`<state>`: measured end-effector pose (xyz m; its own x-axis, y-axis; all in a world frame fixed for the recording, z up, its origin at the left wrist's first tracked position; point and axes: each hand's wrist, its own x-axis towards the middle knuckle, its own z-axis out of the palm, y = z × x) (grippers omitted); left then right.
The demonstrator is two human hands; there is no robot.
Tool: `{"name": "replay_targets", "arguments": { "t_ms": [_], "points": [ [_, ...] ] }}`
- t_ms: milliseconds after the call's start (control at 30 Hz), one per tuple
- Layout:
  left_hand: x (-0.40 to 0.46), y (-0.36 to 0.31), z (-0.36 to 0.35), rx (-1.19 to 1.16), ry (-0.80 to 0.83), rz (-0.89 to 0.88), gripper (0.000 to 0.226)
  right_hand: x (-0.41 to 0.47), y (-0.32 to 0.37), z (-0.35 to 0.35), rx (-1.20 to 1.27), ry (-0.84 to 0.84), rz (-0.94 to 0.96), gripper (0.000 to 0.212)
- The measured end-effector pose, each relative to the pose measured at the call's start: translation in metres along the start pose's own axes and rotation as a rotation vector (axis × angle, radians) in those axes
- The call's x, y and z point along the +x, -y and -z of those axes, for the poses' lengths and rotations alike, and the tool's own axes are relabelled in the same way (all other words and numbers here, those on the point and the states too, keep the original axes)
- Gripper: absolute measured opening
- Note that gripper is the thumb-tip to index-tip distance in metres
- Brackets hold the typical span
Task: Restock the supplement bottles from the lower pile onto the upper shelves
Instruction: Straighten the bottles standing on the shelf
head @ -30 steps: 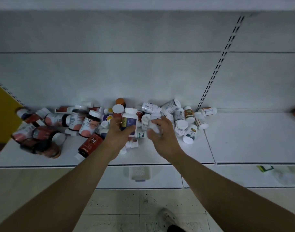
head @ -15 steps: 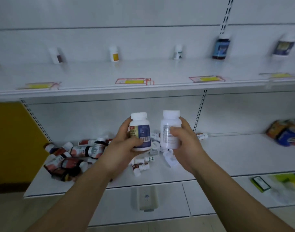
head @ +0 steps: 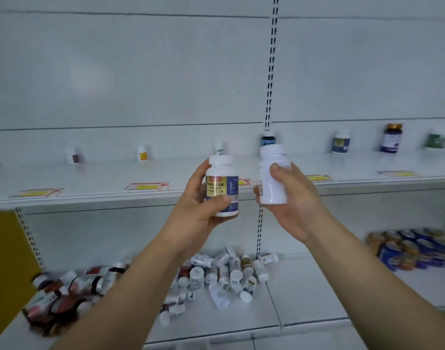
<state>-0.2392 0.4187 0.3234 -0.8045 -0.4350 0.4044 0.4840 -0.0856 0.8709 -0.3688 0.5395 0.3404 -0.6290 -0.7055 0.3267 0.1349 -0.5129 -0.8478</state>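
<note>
Step in hand: carrying two bottles up to the upper shelf (head: 90,188), judged from the pose.

Left hand (head: 201,210) wraps a labelled bottle (head: 222,188), white cap, gold and blue label facing the camera, thumb across the front, held upright. Right hand (head: 292,198) wraps a white bottle (head: 273,178), label turned mostly away, tilted slightly. Hands close together but apart; the two bottles are not touching. Both bottles are at about the level of the upper shelf's front edge, in front of it, not yet set down.

The upper shelf has a sparse back row: small white bottles at left and centre, darker blue bottles (head: 340,142) to the right, each well apart. Yellow price tags (head: 147,186) lie along the front edge.

Pile (head: 216,276) on the lower shelf (head: 304,294): many bottles lying jumbled, white ones at centre, red-brown ones at left, blurred. Most stock is left there, so the task looks early.

Next move, as a guess: reach forward over the shelf lip, match each bottle to its like product or tag, stand it upright with label out, then let go. The white bottle needs turning so its label faces front. Risk: knocking the standing bottles behind.
</note>
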Motion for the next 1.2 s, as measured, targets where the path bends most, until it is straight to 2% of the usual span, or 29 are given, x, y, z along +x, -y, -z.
{"name": "replay_targets", "arguments": {
  "t_ms": [100, 233, 333, 400, 467, 533, 600, 733, 1033, 1133, 1200],
  "points": [
    [0.017, 0.019, -0.05, -0.002, 0.03, 0.001, 0.065, -0.012, 0.037, 0.047, -0.042, -0.048, 0.02, 0.019],
    [0.04, 0.049, -0.111, -0.041, 0.038, 0.061, 0.064, -0.032, 0.079, 0.104, 0.084, -0.107, -0.084, 0.034],
    [0.052, 0.068, -0.15, -0.086, 0.071, 0.103, 0.062, -0.041, 0.099, 0.136, 0.127, -0.109, -0.034, 0.048],
    [0.06, 0.076, -0.17, -0.103, 0.088, 0.119, 0.061, -0.041, 0.11, 0.154, 0.089, -0.152, -0.019, 0.044],
    [0.07, 0.083, -0.183, -0.106, 0.102, 0.122, 0.06, -0.039, 0.119, 0.17, 0.066, -0.189, -0.055, 0.037],
    [0.081, 0.089, -0.192, -0.099, 0.125, 0.117, 0.06, -0.036, 0.123, 0.184, 0.105, -0.211, -0.074, 0.039],
    [0.093, 0.094, -0.196, -0.098, 0.154, 0.119, 0.06, -0.033, 0.124, 0.194, 0.146, -0.196, -0.041, 0.04],
    [0.124, 0.111, -0.206, -0.074, 0.237, 0.123, 0.065, -0.019, 0.126, 0.211, 0.05, -0.171, 0.045, 0.035],
    [0.169, 0.147, -0.25, -0.077, 0.271, 0.11, 0.07, 0.011, 0.143, 0.277, -0.163, -0.399, 0.047, 0.034],
    [0.175, 0.154, -0.268, -0.04, 0.24, 0.09, 0.071, 0.021, 0.152, 0.297, -0.128, -0.357, 0.057, 0.039],
    [0.176, 0.158, -0.282, -0.032, 0.19, 0.07, 0.072, 0.026, 0.16, 0.31, -0.088, -0.268, 0.055, 0.043]
  ]
}}
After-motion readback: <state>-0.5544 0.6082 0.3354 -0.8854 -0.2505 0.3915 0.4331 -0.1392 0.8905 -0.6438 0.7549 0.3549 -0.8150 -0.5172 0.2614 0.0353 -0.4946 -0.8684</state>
